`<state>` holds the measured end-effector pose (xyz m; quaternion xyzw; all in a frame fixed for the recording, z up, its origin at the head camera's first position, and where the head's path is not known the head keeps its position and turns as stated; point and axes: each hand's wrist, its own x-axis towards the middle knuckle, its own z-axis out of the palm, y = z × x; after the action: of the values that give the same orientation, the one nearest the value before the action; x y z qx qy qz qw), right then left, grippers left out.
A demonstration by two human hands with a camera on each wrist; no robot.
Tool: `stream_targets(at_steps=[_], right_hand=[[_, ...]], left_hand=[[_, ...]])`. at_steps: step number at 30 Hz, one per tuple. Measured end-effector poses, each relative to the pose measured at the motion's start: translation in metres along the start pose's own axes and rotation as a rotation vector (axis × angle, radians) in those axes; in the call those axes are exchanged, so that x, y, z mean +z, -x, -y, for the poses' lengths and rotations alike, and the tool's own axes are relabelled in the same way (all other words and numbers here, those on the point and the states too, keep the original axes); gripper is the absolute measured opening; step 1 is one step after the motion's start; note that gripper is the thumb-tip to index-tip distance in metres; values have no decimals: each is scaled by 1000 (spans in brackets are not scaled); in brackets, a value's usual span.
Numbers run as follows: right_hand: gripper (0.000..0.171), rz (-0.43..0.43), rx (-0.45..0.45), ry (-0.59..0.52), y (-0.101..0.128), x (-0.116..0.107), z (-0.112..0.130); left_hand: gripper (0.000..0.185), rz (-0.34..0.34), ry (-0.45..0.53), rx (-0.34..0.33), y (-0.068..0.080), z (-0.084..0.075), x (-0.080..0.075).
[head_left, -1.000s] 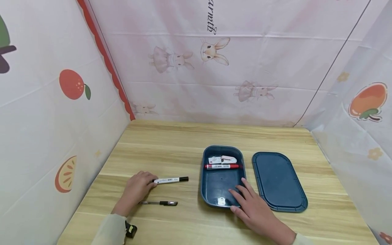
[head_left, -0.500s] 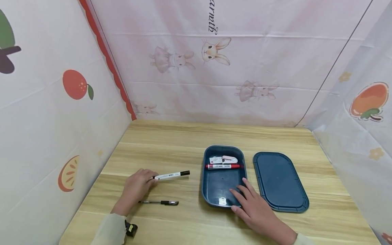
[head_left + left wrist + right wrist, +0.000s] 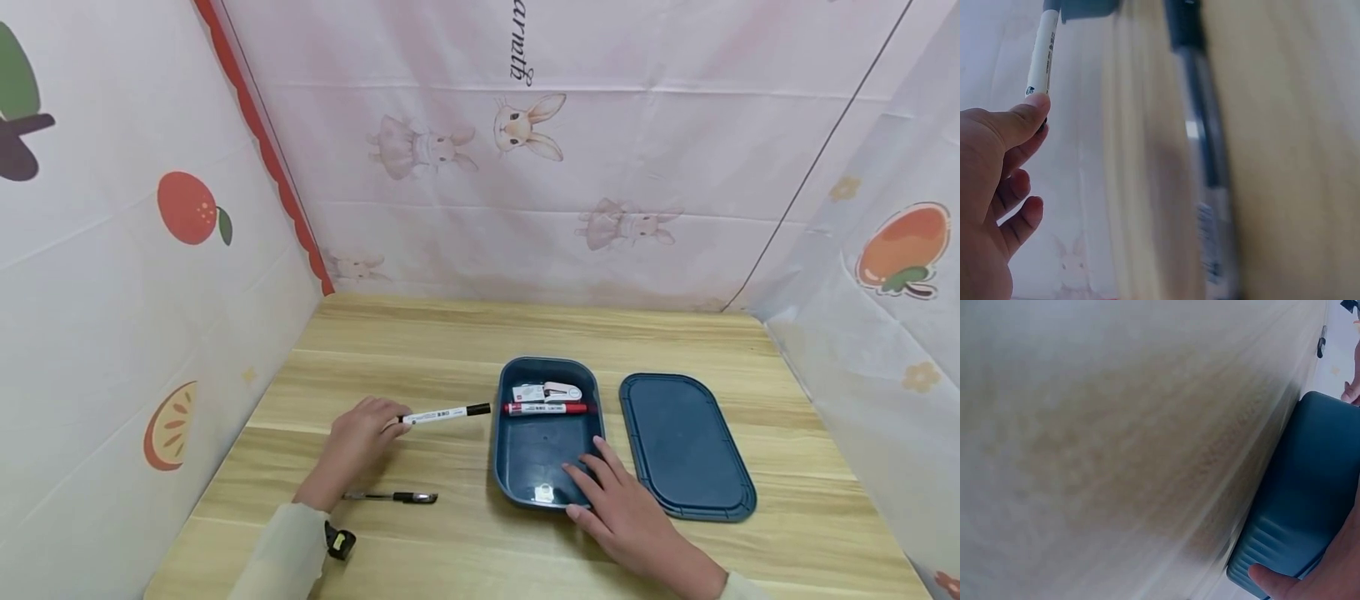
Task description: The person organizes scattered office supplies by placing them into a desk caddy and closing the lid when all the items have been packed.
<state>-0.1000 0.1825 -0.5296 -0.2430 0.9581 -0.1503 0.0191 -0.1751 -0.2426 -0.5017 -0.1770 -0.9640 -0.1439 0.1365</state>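
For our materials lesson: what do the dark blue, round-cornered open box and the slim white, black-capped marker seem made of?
The blue box: probably moulded plastic, semi-gloss; its ridged side catches soft highlights. The white marker: likely smooth plastic, judging by its even barrel and dark lettering; painted metal can't be ruled out.

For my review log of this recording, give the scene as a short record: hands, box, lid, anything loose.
Left hand: pinches the black-capped marker by one end
Right hand: rests on the blue box at its near right corner
Box: open; contains a red marker and small pale items
Lid: on the table, right of the box
Loose: pen on the table, near the left hand
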Motion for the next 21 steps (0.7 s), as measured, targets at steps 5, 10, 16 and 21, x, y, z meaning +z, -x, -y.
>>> stream_targets(at_steps=[5,10,16,21], right_hand=[[59,4,3,-3,-1,1,-1],[58,6,5,-10,0,1,-1],[59,-3,-2,-2,0,2,-1],[58,-21,-8,5,0,2,-1]], left_hand=[[18,25,-14,30,-15,-10,-2],[18,26,-12,91,-26,-22,-1],[20,-8,10,157,-34,-33,1],[23,-22,-6,185,-41,-41,4]])
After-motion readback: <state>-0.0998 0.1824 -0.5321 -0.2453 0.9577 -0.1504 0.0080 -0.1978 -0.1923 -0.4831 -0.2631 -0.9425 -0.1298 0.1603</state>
